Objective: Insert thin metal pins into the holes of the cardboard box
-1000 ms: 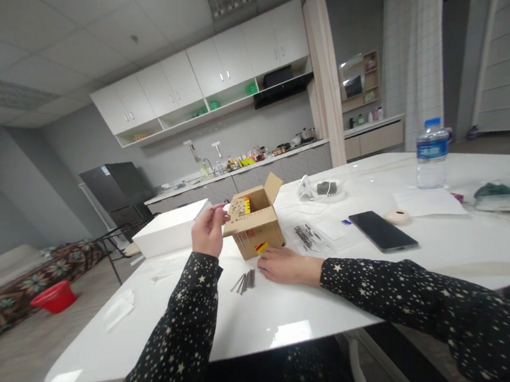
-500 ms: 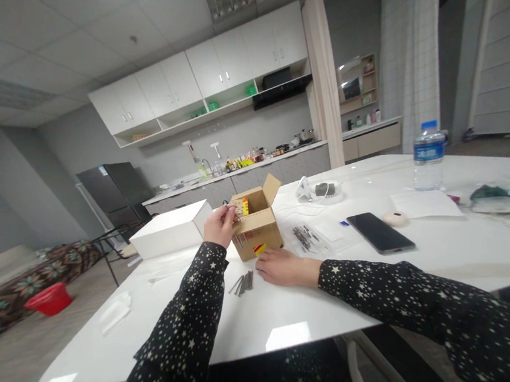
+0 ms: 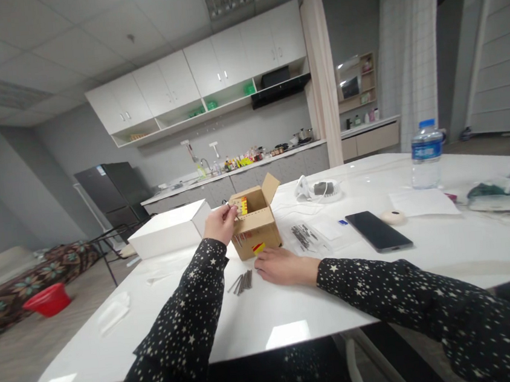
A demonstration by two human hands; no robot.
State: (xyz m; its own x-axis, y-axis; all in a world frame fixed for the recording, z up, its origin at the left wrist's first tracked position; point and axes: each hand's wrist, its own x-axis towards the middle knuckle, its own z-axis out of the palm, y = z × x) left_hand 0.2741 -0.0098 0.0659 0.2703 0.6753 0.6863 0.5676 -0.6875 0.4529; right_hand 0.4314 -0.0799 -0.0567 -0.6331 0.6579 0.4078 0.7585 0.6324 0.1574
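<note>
Pinching a nail (image 3: 228,205) at the cardboard box (image 3: 257,227) rim, left-hand fingers (image 3: 227,216) pressed together.

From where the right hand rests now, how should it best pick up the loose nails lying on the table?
The nails lie flat in a small bundle, roughly side by side, just left of the right hand. Probably best to come from above and pinch across the middle of the bundle, fingers on its two long sides. The cardboard box stands behind them, so the near side is freer.

Matt brown cardboard box (image 3: 255,225); dull metal nails (image 3: 243,282); glossy white table (image 3: 268,317); clear plastic bottle (image 3: 425,154)
</note>
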